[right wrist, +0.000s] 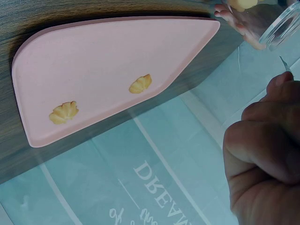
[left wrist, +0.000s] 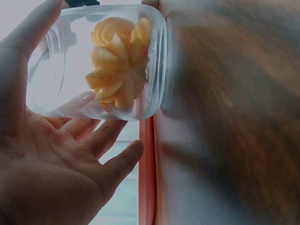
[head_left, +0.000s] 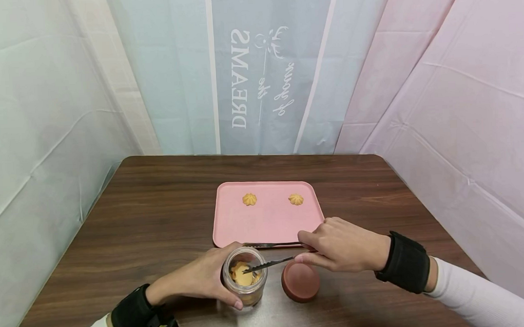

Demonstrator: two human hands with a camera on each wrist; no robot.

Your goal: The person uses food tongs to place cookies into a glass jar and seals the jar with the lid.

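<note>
Dark wood counter [head_left: 158, 212]: left hand [head_left: 197, 281] gripped jar [head_left: 245, 276], right hand [head_left: 340, 245] pinched tongs [head_left: 271, 264] in its mouth; brittle cookie [head_left: 241, 275] might crumble or drop short of tray [head_left: 265, 227].

You face a dark wood-grain table [head_left: 158, 212] enclosed on three sides by creased fabric backdrops: white at your left [head_left: 37, 134], pale blue with mirrored white lettering straight ahead [head_left: 258, 76], and pink at your right [head_left: 461, 101], all under even, diffuse light.
</note>
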